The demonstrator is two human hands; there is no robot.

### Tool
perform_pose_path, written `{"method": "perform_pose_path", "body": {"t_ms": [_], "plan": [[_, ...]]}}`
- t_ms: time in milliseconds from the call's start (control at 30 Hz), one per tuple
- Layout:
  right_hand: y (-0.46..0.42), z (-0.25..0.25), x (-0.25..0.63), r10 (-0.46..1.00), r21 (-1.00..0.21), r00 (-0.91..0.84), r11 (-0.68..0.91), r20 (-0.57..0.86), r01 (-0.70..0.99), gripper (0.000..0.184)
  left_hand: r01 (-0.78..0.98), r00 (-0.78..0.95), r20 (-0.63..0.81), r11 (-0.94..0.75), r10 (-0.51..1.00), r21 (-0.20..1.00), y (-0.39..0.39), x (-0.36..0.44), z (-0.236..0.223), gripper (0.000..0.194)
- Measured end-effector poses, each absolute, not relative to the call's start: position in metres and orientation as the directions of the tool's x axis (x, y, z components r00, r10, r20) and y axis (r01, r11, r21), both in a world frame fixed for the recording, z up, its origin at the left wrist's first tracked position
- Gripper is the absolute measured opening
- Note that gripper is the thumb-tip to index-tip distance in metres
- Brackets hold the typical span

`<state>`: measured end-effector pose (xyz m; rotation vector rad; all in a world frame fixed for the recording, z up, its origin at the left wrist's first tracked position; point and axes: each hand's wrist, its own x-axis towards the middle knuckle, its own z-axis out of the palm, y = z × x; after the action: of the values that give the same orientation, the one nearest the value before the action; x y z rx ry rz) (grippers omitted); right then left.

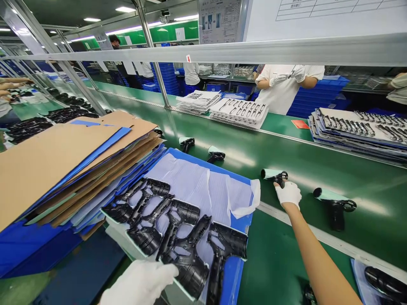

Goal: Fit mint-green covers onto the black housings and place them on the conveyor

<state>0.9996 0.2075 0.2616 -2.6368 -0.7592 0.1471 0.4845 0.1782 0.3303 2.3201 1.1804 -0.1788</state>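
My right hand (pixel 288 192), in a white glove, reaches out over the green conveyor belt (pixel 318 169) and grips the black handle of a mint-green and black hair-dryer-shaped unit (pixel 274 175). My left hand (pixel 140 284), also gloved, rests closed at the near edge of a blue tray (pixel 237 222) lined with white sheet, touching the black plastic housing shells (pixel 178 235) that lie on it. Whether that hand grips a shell is unclear.
Three more mint-and-black units (pixel 333 203) stand on the belt. A fanned stack of cardboard and blue sheets (pixel 63 169) lies at left. Trays of parts (pixel 241 111) sit across the belt, where a person in white (pixel 282 89) works. An aluminium rail (pixel 222 51) crosses overhead.
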Motion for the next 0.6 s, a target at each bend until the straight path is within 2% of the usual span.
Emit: {"method": "perform_pose_path", "body": {"t_ms": [33, 100, 167, 200, 233, 267, 300, 367, 467, 500, 600], "plan": [[0.199, 0.271, 0.978, 0.613, -0.415, 0.784, -0.69, 0.099, 0.592, 0.042, 0.803, 0.552, -0.332, -0.382, 0.765, 0.457, 0.18, 0.482, 0.345, 0.025], [0.173, 0.288, 0.921, 0.748, -0.418, 0.608, -0.478, 0.266, 0.772, 0.037, 0.776, 0.515, -0.356, -0.247, 0.779, 0.581, 0.188, 0.48, 0.371, 0.026], [0.139, 0.298, 0.854, 0.856, -0.387, 0.398, -0.262, 0.331, 0.884, 0.025, 0.746, 0.491, -0.339, -0.186, 0.803, 0.64, 0.199, 0.482, 0.387, 0.034], [0.122, 0.299, 0.822, 0.904, -0.34, 0.255, -0.134, 0.342, 0.931, 0.02, 0.749, 0.441, -0.301, -0.163, 0.845, 0.642, 0.206, 0.483, 0.389, 0.037], [0.106, 0.299, 0.791, 0.933, -0.181, 0.014, 0.056, 0.361, 0.982, 0.021, 0.761, 0.372, -0.25, -0.139, 0.894, 0.633, 0.211, 0.486, 0.388, 0.039], [0.094, 0.296, 0.765, 0.942, -0.063, -0.124, 0.151, 0.313, 0.987, 0.04, 0.771, 0.296, -0.196, -0.112, 0.935, 0.626, 0.217, 0.488, 0.384, 0.04], [0.084, 0.292, 0.744, 0.95, -0.019, -0.17, 0.182, 0.262, 0.983, 0.058, 0.768, 0.229, -0.155, -0.08, 0.961, 0.635, 0.222, 0.49, 0.379, 0.038], [0.071, 0.283, 0.716, 0.983, 0.013, -0.113, 0.113, 0.147, 0.994, 0.071, 0.702, 0.162, -0.132, -0.02, 0.978, 0.712, 0.229, 0.494, 0.367, 0.033], [0.06, 0.27, 0.707, 0.994, -0.041, 0.082, -0.079, 0.077, 0.996, 0.041, 0.485, 0.17, -0.148, 0.048, 0.974, 0.873, 0.236, 0.498, 0.358, 0.042], [0.056, 0.266, 0.709, 0.985, -0.103, 0.125, -0.113, 0.119, 0.988, 0.033, 0.415, 0.171, -0.139, 0.057, 0.975, 0.908, 0.238, 0.499, 0.358, 0.049], [0.04, 0.252, 0.725, 0.901, -0.347, 0.262, -0.136, 0.347, 0.928, 0.028, 0.238, 0.122, -0.089, 0.058, 0.989, 0.97, 0.241, 0.502, 0.366, 0.067]]}}
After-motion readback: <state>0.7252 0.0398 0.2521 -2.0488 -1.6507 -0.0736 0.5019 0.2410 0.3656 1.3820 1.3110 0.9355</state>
